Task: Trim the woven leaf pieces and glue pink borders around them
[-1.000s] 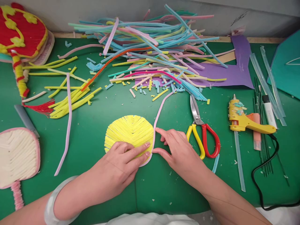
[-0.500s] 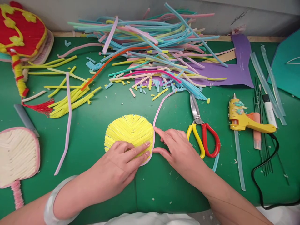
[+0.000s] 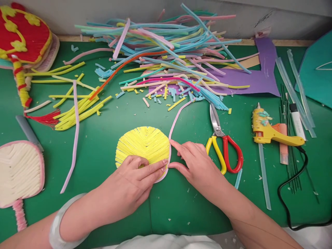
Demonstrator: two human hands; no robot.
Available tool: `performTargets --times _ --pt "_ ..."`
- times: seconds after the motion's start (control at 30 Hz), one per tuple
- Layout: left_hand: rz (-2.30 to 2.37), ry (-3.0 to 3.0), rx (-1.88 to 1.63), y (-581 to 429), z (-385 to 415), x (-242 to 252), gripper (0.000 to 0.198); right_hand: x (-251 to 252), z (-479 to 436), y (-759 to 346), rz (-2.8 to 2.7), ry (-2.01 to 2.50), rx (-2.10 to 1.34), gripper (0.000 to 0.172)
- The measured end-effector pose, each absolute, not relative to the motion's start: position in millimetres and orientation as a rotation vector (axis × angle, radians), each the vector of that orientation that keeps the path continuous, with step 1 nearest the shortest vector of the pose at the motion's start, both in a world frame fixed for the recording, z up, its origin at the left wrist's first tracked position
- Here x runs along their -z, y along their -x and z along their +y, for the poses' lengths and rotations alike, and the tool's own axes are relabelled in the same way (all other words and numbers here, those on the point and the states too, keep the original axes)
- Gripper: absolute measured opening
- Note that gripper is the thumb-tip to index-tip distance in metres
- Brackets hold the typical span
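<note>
A round fan panel covered in yellow pipe cleaners lies flat on the green table. My left hand rests across its lower half, fingers stretched flat with the fingertips near the right rim. Along that rim runs a lilac pipe cleaner, whose free upper end curves away toward the pile of scraps. My right hand presses the lilac strip against the rim with forefinger and thumb tips spread apart, the other fingers curled. The panel's lower left is hidden under my left hand.
Scissors with red and yellow handles lie beside my right hand. Farther right is a yellow glue gun with a black cord. A pipe cleaner heap spans the back. Finished fans, one red and one cream, lie left.
My left fingertips have slid slightly up and right toward the rim. My right hand stays nearly where it was, against the lilac pipe cleaner.
</note>
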State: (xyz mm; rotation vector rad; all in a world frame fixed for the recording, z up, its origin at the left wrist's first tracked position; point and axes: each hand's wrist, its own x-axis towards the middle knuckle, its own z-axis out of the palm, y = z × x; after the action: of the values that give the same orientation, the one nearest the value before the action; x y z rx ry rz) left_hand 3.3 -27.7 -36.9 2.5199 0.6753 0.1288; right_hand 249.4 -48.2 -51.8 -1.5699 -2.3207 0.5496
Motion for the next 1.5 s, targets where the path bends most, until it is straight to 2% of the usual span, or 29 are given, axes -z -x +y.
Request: performTargets --times 0.77,1.07,1.5 --pt "0.634 -2.619 -0.128 -6.7 -25.1 33.1 0.042 50.6 -46.7 -248.6 -2.331 1.527 -0.491 0.051" --pt "0.663 -2.615 -0.146 -5.6 -27.1 34.7 0.055 52.0 -47.1 -248.5 -2.322 1.504 -0.456 0.051" --pt "0.66 -2.656 -0.113 -6.9 -27.8 36.3 0.051 50.1 -46.1 -248.5 -2.333 1.492 -0.433 0.051"
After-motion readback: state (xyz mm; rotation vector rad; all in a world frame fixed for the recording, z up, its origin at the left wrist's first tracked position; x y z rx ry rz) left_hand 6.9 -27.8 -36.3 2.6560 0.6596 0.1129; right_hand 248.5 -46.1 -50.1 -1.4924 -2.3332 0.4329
